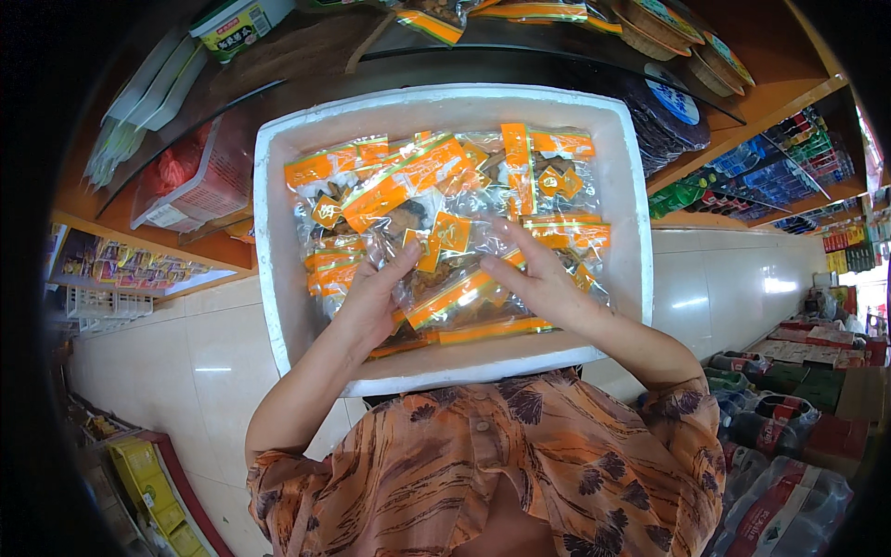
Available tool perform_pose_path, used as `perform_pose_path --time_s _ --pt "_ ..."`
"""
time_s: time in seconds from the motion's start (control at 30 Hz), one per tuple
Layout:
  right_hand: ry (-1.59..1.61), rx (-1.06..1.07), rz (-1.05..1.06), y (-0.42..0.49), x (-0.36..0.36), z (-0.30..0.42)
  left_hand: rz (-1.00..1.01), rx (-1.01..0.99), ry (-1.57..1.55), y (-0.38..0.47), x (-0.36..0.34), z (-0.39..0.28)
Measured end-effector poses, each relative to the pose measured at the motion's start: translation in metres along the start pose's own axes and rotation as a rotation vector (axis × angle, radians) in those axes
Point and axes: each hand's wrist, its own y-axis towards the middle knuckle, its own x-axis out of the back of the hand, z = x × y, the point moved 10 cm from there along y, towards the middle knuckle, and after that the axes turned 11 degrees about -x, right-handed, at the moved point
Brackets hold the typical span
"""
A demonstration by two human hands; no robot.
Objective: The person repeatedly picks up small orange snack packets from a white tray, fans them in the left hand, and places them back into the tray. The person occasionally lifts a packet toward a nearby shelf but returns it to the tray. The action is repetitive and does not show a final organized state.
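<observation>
A white foam box [452,372] stands before me, holding several clear plastic food packets [557,177] with orange-and-green bands. Above the packets, both hands are on one clear packet [445,278] with an orange band. My left hand [379,292] pinches its left side, thumb on top. My right hand [543,278] is at its right side, with the thumb and a finger spread over the plastic; whether it grips the packet is not plain. Dark and brown food pieces show through the film.
Beyond the box is a shelf [487,66] with more packets, baskets and a green-and-white tub [233,31]. A plastic crate with a red bag [184,167] sits at the left. Wrapped drink bottles [786,508] stand on the floor at the lower right, and yellow boxes [150,480] at the lower left.
</observation>
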Motion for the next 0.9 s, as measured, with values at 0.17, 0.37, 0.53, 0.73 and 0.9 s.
perform_pose_path --time_s 0.17,0.37,0.53,0.73,0.9 --pt "-0.135 0.047 0.064 -0.005 -0.01 0.002 -0.084 0.004 0.006 -0.003 0.005 -0.002" --pt "-0.219 -0.004 -0.176 0.004 0.063 -0.008 -0.161 -0.164 -0.07 -0.007 0.018 -0.041" --pt "-0.259 0.077 -0.412 0.012 0.143 -0.012 -0.201 -0.384 -0.236 -0.025 0.06 -0.093" --pt "-0.807 0.162 -0.369 0.005 0.126 -0.021 -0.12 -0.442 -0.365 -0.052 0.088 -0.101" --pt "-1.083 0.137 -0.31 0.009 0.118 -0.029 -0.212 -0.393 -0.34 -0.061 0.095 -0.076"
